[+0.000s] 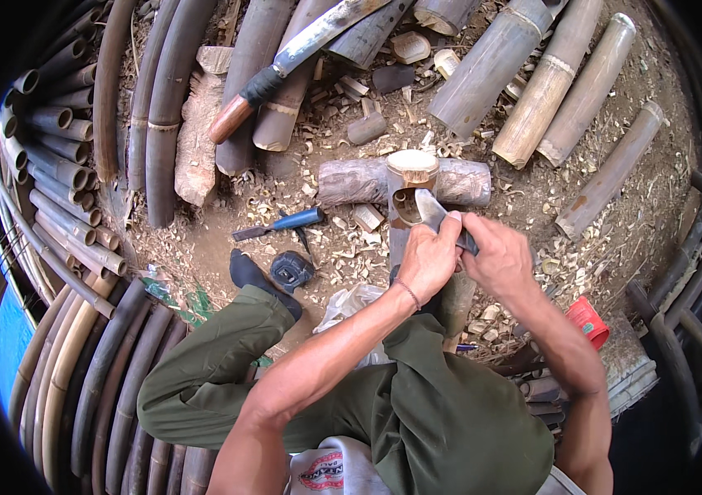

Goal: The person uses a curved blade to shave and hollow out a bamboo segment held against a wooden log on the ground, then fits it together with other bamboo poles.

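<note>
In front of me a bamboo tube (399,239) with a hole cut in its side rests across a short log (351,183), its pale cut end (414,163) facing away. A knife (428,206) with a broad grey blade lies against the tube at the hole. My left hand (427,262) is closed around the knife near the blade, fingers bent. Close beside it, my right hand (498,254) is also closed on the knife, where a dark part shows between the hands. Most of the knife's handle is hidden by my fingers.
A machete (297,59) lies across bamboo lengths at the far side. Left of the log are a blue-handled chisel (281,223) and a black tape measure (292,271). Stacked bamboo poles (62,214) fill the left; cut tubes (491,70) lie far right. A red cup (588,322) sits near right.
</note>
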Tool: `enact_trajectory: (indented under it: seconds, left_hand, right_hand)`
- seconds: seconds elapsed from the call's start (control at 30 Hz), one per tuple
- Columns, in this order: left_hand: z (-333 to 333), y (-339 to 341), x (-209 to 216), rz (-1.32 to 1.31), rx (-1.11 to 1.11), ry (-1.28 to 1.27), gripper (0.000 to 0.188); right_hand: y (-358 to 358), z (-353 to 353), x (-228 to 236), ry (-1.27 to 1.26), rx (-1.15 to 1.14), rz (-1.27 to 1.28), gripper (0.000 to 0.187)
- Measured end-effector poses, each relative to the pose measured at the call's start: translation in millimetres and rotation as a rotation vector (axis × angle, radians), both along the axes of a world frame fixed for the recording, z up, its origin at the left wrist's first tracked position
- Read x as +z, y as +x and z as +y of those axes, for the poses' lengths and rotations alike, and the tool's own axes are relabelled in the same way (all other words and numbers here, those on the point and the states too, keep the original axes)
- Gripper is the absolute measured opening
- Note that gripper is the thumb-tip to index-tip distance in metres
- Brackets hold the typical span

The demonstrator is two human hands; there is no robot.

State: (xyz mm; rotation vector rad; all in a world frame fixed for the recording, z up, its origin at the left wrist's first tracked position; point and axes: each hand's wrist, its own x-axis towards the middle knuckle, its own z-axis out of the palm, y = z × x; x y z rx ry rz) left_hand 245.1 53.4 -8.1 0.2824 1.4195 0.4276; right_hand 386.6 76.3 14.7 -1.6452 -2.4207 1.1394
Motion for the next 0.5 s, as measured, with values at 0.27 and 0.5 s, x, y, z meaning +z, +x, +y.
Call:
enact_trajectory:
  seconds: [0.27,0.5]
  left_hand:
    - [-3.2,0.3,3.4,-0.739,0.852,-0.085,0.045]
    - [-34.6,-2.9,6.0,-0.792,0.497,0.056,0.072]
  right_hand:
    - [-70.1,112.0,32.7,0.083,1.054,-0.352,0.014]
    - [-62.5,109.4,9.8,0.15,0.983,-0.334,0.017]
